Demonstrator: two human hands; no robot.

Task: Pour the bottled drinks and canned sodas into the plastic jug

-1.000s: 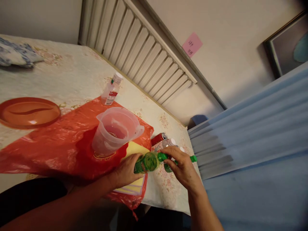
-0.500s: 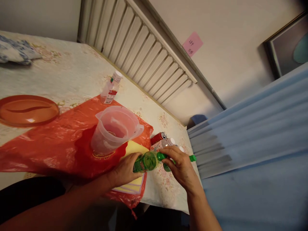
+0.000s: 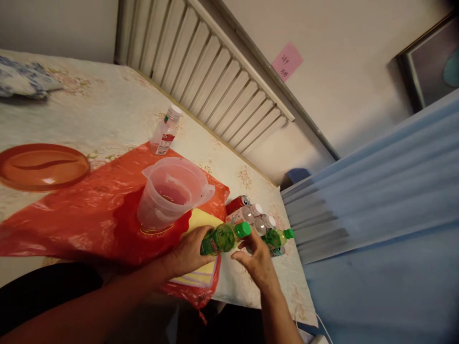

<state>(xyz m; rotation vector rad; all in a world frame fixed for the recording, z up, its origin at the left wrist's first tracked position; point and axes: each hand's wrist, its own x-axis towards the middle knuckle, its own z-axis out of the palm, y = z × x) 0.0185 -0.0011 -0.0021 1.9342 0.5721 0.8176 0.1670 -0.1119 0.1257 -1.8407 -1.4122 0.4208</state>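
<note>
A green plastic drink bottle [image 3: 223, 239] lies tilted in my left hand [image 3: 191, 251], whose fingers wrap round its body. Its green cap [image 3: 243, 230] sits on the neck and points right. My right hand [image 3: 256, 260] is just beside the cap, thumb and fingers apart, with nothing between them. Left of the bottle stands a translucent measuring jug [image 3: 161, 200] on a red scalloped mat [image 3: 124, 224]. Under my left hand and the bottle is a yellow cloth [image 3: 201, 277] with a pale purple border.
Several drinks stand close together on the right: a red can [image 3: 238, 204], clear white-capped bottles [image 3: 260, 224] and another green bottle [image 3: 276, 237]. A clear bottle [image 3: 165, 131] stands behind the jug. An orange lid [image 3: 45, 167] lies left, near a red plastic bag [image 3: 71, 215].
My right hand has let go of the green cap, opened and drawn down and slightly left. The left hand still holds the bottle in nearly the same place.
</note>
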